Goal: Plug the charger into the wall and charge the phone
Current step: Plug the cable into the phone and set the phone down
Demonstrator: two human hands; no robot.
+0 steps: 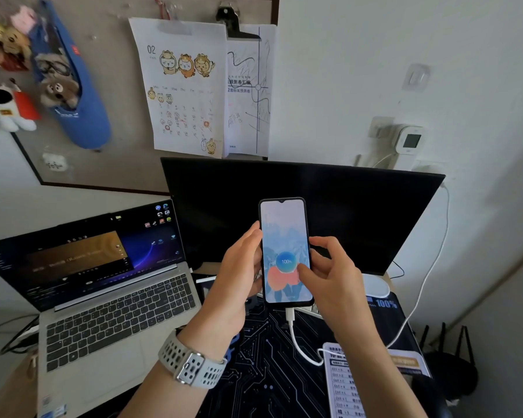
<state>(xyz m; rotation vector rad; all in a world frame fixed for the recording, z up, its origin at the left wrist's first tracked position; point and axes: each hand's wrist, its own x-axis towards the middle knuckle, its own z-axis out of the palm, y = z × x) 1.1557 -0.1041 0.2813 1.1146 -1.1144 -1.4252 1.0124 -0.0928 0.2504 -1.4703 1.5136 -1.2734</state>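
I hold the phone upright in front of the dark monitor. Its screen is lit and shows a round 100% charging badge. My left hand grips its left edge. My right hand holds the right edge with the thumb resting on the screen. A white cable is plugged into the phone's bottom, loops down over the desk mat, and runs right and up along the wall to the white charger at the wall socket behind the monitor's corner.
An open laptop sits at the left. The black monitor stands behind the phone. A dark circuit-pattern desk mat and a shortcut card lie below. A pinboard with a calendar and plush toys hangs above.
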